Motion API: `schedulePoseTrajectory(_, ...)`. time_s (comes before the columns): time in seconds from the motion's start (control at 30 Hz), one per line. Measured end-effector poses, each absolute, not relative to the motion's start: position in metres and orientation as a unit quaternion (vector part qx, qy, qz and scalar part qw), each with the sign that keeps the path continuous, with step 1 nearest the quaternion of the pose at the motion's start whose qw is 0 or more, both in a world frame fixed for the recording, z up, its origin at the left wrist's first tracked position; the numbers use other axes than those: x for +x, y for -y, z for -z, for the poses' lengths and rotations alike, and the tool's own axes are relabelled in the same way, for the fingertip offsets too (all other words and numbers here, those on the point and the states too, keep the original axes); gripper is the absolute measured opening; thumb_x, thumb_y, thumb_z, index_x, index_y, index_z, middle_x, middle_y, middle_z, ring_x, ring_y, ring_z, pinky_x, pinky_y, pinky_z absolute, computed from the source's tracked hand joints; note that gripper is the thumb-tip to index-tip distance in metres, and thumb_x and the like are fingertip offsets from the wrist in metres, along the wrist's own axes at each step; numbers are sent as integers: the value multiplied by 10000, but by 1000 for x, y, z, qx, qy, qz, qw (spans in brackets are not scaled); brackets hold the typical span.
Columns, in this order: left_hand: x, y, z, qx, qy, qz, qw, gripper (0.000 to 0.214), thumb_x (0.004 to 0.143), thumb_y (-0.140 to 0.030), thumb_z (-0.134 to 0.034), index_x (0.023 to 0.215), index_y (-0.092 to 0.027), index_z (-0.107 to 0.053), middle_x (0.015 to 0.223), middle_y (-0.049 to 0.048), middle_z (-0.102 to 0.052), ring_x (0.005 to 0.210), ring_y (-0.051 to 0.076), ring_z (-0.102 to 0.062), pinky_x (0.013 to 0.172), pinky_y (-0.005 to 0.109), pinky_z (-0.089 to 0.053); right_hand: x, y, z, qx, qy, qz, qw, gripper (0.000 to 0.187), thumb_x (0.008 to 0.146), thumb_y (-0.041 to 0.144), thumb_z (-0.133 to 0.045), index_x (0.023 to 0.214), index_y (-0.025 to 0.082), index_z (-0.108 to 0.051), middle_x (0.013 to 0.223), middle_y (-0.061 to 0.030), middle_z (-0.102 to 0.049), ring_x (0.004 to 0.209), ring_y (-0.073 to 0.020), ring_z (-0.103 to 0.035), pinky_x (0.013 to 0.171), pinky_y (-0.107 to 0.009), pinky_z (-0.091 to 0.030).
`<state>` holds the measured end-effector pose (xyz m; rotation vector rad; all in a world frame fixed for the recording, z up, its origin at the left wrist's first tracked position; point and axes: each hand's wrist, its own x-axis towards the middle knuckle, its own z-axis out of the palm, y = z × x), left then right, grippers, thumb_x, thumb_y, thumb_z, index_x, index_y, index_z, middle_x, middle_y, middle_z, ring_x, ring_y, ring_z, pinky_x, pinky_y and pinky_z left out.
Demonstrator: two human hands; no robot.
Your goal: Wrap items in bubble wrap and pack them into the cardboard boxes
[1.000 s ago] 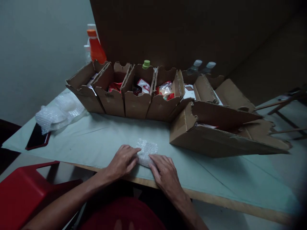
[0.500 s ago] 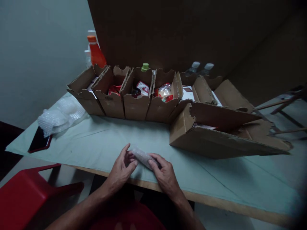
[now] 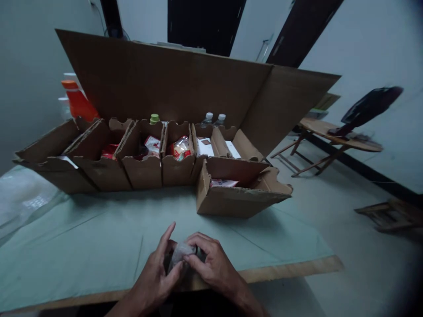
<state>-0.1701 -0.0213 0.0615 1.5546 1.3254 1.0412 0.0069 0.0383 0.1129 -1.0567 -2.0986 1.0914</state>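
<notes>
In front and left of the jutting cardboard bin (image 3: 228, 204), the left hand (image 3: 153, 273) cradles a bubble-wrap bundle (image 3: 181, 252), apparently to steady it while the right hand (image 3: 211, 263) pinches its end.

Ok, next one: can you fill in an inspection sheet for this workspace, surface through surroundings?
Surface: table under pale green cloth, wooden edge showing
Things in hand: small wrapped bundle near the table's front edge
Clutter: row of open cardboard bins, another bin before it, bottles behind, plastic wrap at left
Hands: right hand pinches the bundle; left hand beside it, grip unclear
Cables: thin cord, upper left
Surroundings: standing cardboard panel; wooden side table at right
</notes>
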Motion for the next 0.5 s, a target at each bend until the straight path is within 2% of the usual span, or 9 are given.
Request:
schedulePoseTrajectory(0.1, -163, 18, -52, 628, -495, -411, 438, 709, 948, -308, -504, 1587, -243, -202, 991, 53, -692, 877, 175, -692, 785, 287, -589, 24, -42, -126, -410, 778, -380, 287, 63, 849, 160, -611, 829, 210, -645, 755, 20, -646, 686, -132, -582, 646, -238, -443)
schedulePoseTrajectory(0.17, -163, 12, -50, 654, -473, -395, 440, 642, 945, -289, -503, 1556, -257, -310, 972, 54, -705, 887, 182, -698, 771, 278, -592, 47, -48, -147, -408, 768, -376, 318, 47, 871, 208, -621, 843, 216, -657, 788, 9, -674, 701, -140, -615, 640, -235, -476)
schedulePoseTrajectory(0.27, -166, -9, -58, 673, -478, -394, 405, 570, 944, -278, -521, 1503, -297, -412, 1012, 56, -726, 903, 189, -712, 689, 245, -593, 95, -66, -192, -453, 704, -327, 438, 66, 874, 288, -660, 917, 238, -667, 846, -11, -709, 692, -161, -665, 602, -248, -530)
schedulePoseTrajectory(0.37, -160, -36, -65, 692, -495, -426, 309, 525, 928, -247, -541, 1445, -315, -478, 1082, 60, -735, 947, 199, -722, 786, 296, -616, 141, -95, -238, -524, 625, -181, 549, 165, 832, 353, -717, 954, 265, -650, 764, -2, -689, 621, -173, -651, 574, -275, -539)
schedulePoseTrajectory(0.43, -152, -52, -61, 707, -497, -444, 237, 511, 914, -211, -540, 1416, -296, -505, 1179, 88, -712, 1033, 222, -713, 880, 354, -613, 159, -120, -257, -555, 645, -95, 517, 170, 810, 364, -714, 927, 256, -657, 813, -28, -707, 680, -191, -666, 615, -295, -538)
schedulePoseTrajectory(0.5, -143, -62, -50, 720, -501, -448, 174, 530, 904, -190, -536, 1426, -271, -495, 1286, 123, -664, 1146, 254, -677, 927, 395, -608, 167, -147, -264, -570, 719, -68, 392, 129, 810, 338, -660, 887, 236, -677, 862, -43, -726, 716, -192, -667, 616, -288, -508)
